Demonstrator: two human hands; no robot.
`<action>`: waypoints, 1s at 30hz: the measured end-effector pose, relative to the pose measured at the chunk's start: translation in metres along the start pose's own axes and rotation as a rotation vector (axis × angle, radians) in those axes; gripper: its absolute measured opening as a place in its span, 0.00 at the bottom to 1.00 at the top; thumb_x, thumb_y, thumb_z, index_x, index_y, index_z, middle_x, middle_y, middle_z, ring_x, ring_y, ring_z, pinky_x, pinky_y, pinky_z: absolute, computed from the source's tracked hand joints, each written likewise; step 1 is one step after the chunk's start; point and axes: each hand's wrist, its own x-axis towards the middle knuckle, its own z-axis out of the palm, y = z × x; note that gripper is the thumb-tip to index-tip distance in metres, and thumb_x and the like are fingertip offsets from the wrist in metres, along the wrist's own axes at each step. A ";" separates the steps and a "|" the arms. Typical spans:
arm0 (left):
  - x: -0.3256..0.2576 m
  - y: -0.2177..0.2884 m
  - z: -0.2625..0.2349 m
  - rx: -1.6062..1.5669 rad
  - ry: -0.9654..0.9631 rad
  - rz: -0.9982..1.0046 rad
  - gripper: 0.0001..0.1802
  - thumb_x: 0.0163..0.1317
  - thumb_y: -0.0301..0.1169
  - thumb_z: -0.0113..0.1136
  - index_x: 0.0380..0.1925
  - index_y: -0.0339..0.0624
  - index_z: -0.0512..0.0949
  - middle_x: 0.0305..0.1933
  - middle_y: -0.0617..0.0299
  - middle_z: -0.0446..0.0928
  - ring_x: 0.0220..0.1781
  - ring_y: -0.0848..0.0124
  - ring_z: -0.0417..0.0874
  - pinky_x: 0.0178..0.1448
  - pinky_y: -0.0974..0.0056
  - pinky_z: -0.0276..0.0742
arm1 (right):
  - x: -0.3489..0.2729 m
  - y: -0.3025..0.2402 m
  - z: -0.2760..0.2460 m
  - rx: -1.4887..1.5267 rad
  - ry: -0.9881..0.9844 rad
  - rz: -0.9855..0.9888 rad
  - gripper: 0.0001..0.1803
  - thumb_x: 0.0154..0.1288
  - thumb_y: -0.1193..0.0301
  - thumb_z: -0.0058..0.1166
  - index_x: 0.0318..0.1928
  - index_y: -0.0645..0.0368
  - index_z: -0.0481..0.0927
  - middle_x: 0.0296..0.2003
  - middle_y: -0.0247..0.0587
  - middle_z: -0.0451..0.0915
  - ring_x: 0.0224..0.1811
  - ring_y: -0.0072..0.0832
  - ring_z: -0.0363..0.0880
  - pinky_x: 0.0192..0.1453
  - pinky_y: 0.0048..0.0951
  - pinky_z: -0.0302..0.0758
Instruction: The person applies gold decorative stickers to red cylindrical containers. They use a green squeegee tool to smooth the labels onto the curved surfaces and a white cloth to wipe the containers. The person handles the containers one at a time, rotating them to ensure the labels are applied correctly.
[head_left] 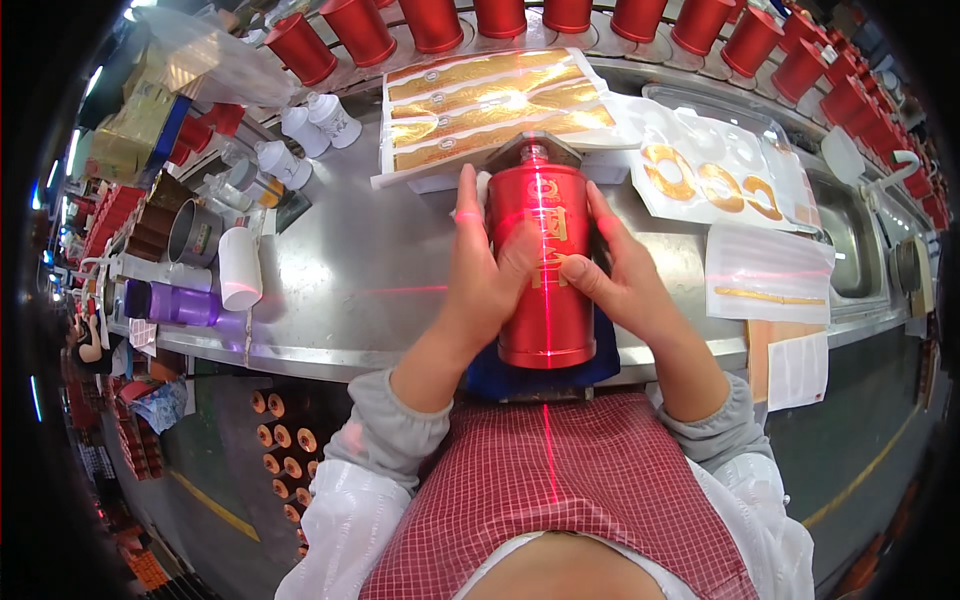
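Observation:
A red bottle [520,335] with gold characters [547,225] down its front lies before me, its neck pointing away. My left hand [473,275] wraps its left side, fingers stretched along it and thumb laid across the front. From the other side my right hand [638,280] clasps it, the thumb tip on the lower gold characters. A dark angular piece [558,150] sits around the neck. Under the bottle's near end shows a blue cloth [600,368]. A red laser line runs lengthwise over the bottle.
Gold foil sheets [430,110] lie behind the bottle. To the right are a sheet with curved gold labels [720,190], a sheet with a gold strip [765,280] and a sink [845,225]. Red canisters [500,15] line the far conveyor. A white roll [240,268] and purple bottle [180,303] stand left.

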 end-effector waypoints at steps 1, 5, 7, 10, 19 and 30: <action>-0.008 0.001 0.001 0.000 -0.051 -0.023 0.53 0.65 0.43 0.59 0.71 0.27 0.34 0.67 0.43 0.62 0.65 0.63 0.69 0.67 0.61 0.67 | -0.001 0.001 -0.007 -0.020 0.041 -0.035 0.47 0.62 0.54 0.61 0.70 0.69 0.54 0.59 0.61 0.71 0.61 0.44 0.71 0.63 0.36 0.67; -0.017 0.009 0.004 -0.124 -0.146 -0.105 0.52 0.66 0.41 0.58 0.72 0.31 0.31 0.71 0.46 0.56 0.70 0.63 0.64 0.69 0.60 0.64 | 0.005 -0.025 -0.031 0.029 0.200 -0.230 0.26 0.63 0.73 0.62 0.61 0.63 0.71 0.44 0.45 0.83 0.44 0.29 0.83 0.46 0.25 0.77; -0.018 0.006 0.002 -0.165 -0.149 -0.106 0.52 0.66 0.42 0.58 0.72 0.29 0.33 0.72 0.44 0.53 0.71 0.61 0.61 0.71 0.60 0.61 | 0.019 -0.047 -0.042 -0.099 -0.037 -0.266 0.19 0.62 0.72 0.62 0.52 0.62 0.76 0.37 0.44 0.84 0.36 0.30 0.84 0.40 0.28 0.77; -0.024 0.007 0.007 -0.227 -0.017 -0.125 0.47 0.69 0.43 0.53 0.73 0.32 0.35 0.73 0.42 0.53 0.72 0.60 0.60 0.73 0.58 0.58 | 0.053 -0.040 -0.040 -0.282 -0.078 -0.321 0.15 0.62 0.71 0.62 0.48 0.62 0.77 0.34 0.45 0.83 0.33 0.31 0.83 0.37 0.30 0.77; 0.051 0.039 -0.028 0.908 -0.444 0.690 0.33 0.69 0.60 0.37 0.59 0.51 0.76 0.56 0.64 0.78 0.69 0.60 0.64 0.78 0.47 0.36 | 0.015 -0.026 -0.061 -0.075 0.209 -0.137 0.12 0.63 0.70 0.62 0.43 0.61 0.77 0.33 0.31 0.78 0.34 0.15 0.73 0.38 0.19 0.71; -0.065 0.033 -0.014 0.911 -0.381 0.677 0.30 0.67 0.60 0.40 0.51 0.55 0.82 0.41 0.72 0.82 0.63 0.62 0.66 0.77 0.37 0.33 | 0.053 -0.046 -0.046 -0.331 -0.158 -0.428 0.13 0.56 0.72 0.67 0.39 0.60 0.77 0.27 0.40 0.78 0.28 0.28 0.77 0.33 0.28 0.71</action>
